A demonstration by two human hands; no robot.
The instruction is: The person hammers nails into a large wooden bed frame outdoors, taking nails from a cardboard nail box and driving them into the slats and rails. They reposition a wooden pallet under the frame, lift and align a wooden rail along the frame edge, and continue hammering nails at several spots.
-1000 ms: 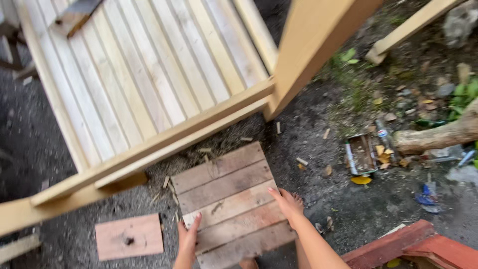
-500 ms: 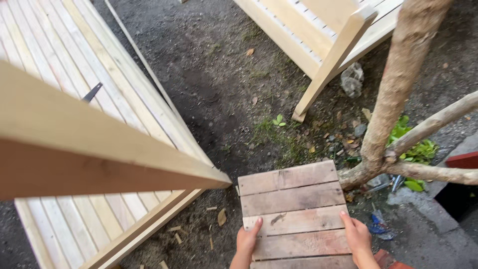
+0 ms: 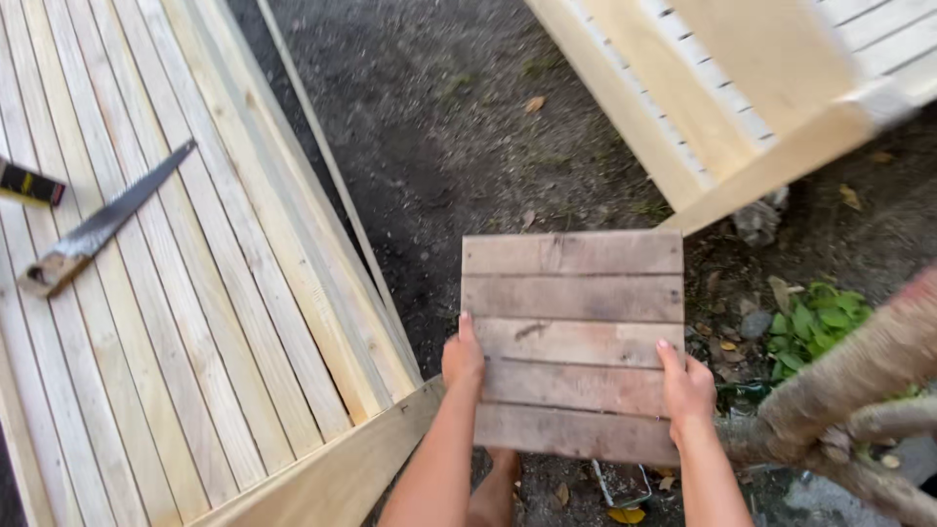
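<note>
Outdoor yard, dark dirt ground [image 3: 429, 117]. Both hands hold a weathered slatted wood panel [image 3: 572, 332] flat, above the ground. Left hand [image 3: 463, 359] clamps the panel's left edge, right hand [image 3: 687, 386] its right edge — fingers curled underneath and hidden, thumbs on top, so both are closed on the panel.

Relative to the panel: pale slatted frame [image 3: 195, 322] lies to its left with a handsaw [image 3: 102, 229] on it; second pale frame [image 3: 742, 107] up and to the right; tree trunk [image 3: 859, 371] close on the right, green weeds [image 3: 810, 327] beside it.

Handling judgement: keep the grip symmetric at mid-height, panel level, and watch clearance from the trunk and the frame corner — both are close.
</note>
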